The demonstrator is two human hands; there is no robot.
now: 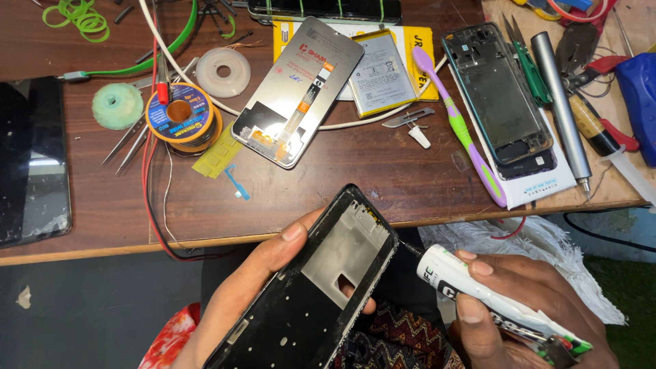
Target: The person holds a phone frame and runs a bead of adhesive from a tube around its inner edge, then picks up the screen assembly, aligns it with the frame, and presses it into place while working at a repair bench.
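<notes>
Left hand (253, 294) gripped a black phone frame (314, 287) from beneath, thumb lying along its left edge, fingers curled under; frame was tilted, held near the body, just off the near edge of the wooden table (383, 184). Right hand (526, 307) was closed around a white glue tube (492, 301), thumb and forefinger pinching near the nozzle, whose dark tip touched the frame's right edge. On the table beyond: a display panel (297, 92) lying face down, a battery (383, 72), a purple-green toothbrush (458, 126), a second phone frame (499, 96) at far right, a solder spool (181, 116) to the left.
</notes>
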